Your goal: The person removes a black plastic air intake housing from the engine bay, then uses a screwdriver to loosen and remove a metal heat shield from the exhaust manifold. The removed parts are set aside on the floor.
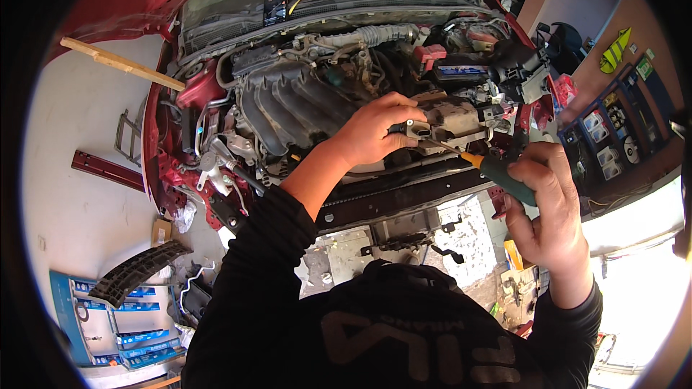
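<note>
One screwdriver [497, 170], two hands [375, 133], perhaps one connector [420, 130]

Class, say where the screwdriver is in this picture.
In the head view, the screwdriver is right of centre, its green handle in the right hand, its tip at the connector held by the left hand.

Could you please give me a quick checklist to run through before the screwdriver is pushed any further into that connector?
1. Left hand steadies the grey connector: ok, fingers wrap it.
2. Right hand grips the screwdriver by its green handle: ok.
3. Tip seated at the connector's latch: cannot tell, the tip is too small to see.
4. Left fingertips out of the shaft's line: not ok, they sit right beside the tip.
5. Battery disconnected: cannot tell.
</note>
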